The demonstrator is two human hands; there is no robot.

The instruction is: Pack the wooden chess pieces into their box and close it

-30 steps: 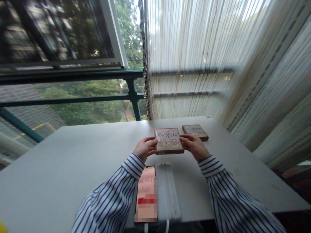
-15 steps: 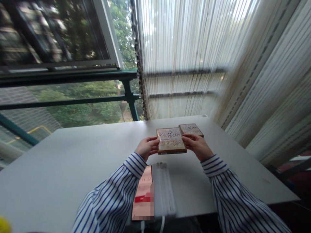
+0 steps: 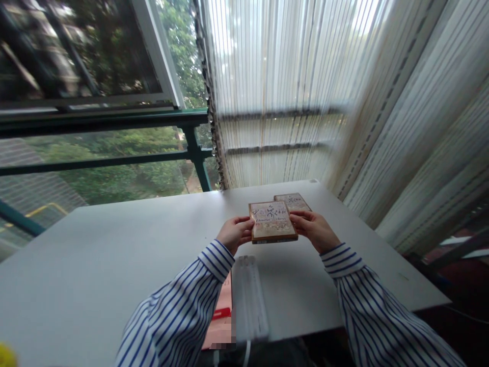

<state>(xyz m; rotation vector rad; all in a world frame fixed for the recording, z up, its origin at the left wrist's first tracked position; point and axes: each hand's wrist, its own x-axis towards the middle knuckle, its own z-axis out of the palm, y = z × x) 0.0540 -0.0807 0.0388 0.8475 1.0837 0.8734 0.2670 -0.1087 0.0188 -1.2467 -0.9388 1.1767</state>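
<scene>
A square brown-edged box [image 3: 272,220] with dark calligraphy and pale flowers on its lid is held a little above the white table [image 3: 114,255]. My left hand [image 3: 234,233] grips its left edge and my right hand [image 3: 315,229] grips its right edge. A second box of the same kind [image 3: 296,200] lies flat on the table just behind it, partly hidden by the held one. Both my sleeves are white with blue stripes.
A phone [image 3: 220,318] with a lit screen and a long white ribbed case [image 3: 248,297] lie near the front edge between my arms. Pale striped curtains [image 3: 305,92] hang behind the table and along its right side. An open window with a green rail [image 3: 114,158] is on the left.
The view has swung to the right. The held box now overlaps the box lying behind it, where there was a gap a second ago. My grip on it is unchanged.
</scene>
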